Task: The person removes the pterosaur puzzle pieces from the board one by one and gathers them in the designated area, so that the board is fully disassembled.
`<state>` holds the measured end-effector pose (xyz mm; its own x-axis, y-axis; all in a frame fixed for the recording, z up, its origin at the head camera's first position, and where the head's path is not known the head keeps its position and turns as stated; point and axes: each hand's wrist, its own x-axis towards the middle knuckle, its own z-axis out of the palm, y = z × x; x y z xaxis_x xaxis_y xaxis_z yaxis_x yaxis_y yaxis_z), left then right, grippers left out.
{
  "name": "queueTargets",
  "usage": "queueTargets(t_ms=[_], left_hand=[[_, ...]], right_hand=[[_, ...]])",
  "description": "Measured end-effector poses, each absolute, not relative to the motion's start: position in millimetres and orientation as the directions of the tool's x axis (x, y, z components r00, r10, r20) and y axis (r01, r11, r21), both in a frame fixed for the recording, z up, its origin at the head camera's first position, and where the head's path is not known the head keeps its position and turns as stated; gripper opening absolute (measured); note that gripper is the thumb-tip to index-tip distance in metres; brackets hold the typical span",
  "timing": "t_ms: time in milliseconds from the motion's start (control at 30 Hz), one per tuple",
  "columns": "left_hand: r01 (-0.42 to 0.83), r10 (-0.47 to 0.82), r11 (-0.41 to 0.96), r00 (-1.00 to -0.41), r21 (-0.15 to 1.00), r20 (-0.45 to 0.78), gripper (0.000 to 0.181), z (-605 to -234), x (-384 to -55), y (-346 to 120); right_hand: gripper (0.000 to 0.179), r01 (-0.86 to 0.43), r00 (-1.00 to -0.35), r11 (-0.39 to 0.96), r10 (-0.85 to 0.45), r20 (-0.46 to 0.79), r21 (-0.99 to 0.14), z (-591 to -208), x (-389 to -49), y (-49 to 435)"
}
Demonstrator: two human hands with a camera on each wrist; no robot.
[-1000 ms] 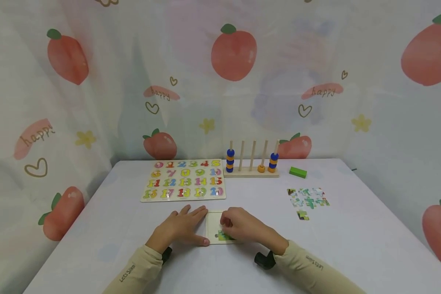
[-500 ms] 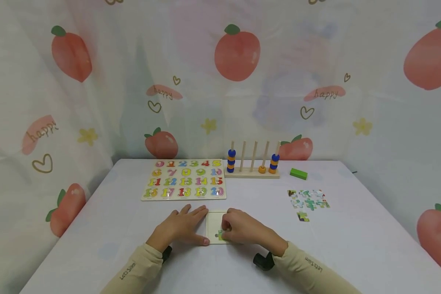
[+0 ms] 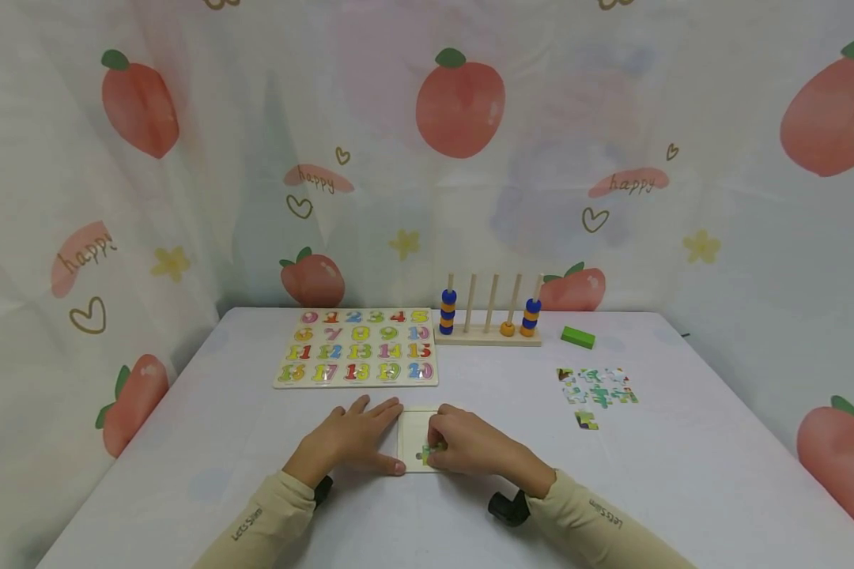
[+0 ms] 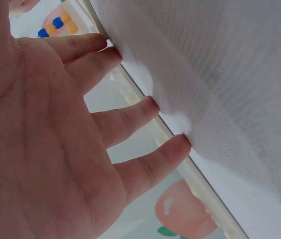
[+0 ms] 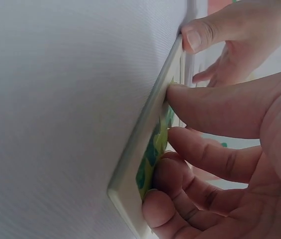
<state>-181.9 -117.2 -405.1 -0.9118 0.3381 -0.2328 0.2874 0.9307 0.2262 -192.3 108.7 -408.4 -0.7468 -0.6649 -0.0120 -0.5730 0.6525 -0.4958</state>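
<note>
A shallow pale puzzle tray (image 3: 413, 429) lies on the table in front of me. Green jigsaw pieces (image 3: 424, 455) sit along its near edge, partly hidden by my right hand (image 3: 475, 442). That hand's fingers are curled; in the right wrist view thumb and fingertips pinch at a green puzzle piece (image 5: 152, 149) lying in the tray. My left hand (image 3: 352, 436) lies spread at the tray's left side, thumb at the near corner and fingertips by the far corner. Straight, parted fingers (image 4: 147, 169) show along the tray's edge in the left wrist view.
Behind the left hand lies a number board (image 3: 356, 348). A bead-peg counting frame (image 3: 487, 338) stands beside it, with a green block (image 3: 578, 337) to its right. Several loose jigsaw pieces (image 3: 599, 393) lie at the right of the white table (image 3: 185, 442).
My right hand has shifted slightly over the green pieces, its thumb now lower on them. The left hand and tray stay in place; the head view has tilted a little.
</note>
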Motion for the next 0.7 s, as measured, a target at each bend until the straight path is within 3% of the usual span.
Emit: queueTargets(t_ms=[367,700], left_hand=[[0.299,0.347,0.929,-0.910,0.218,-0.226,0.098,-405.7,-181.8,-117.5],[0.293,0.341,0.930,-0.912,0.221,-0.228,0.098,-403.4,-180.9,-116.9]], right_hand=[[0.022,-0.559,-0.750,0.636,-0.661,-0.002,-0.532,-413.7,-194.0,110.0],[0.017,-0.600,-0.717,0.548,-0.691,0.088,-0.583,-416.8,-197.1,112.0]])
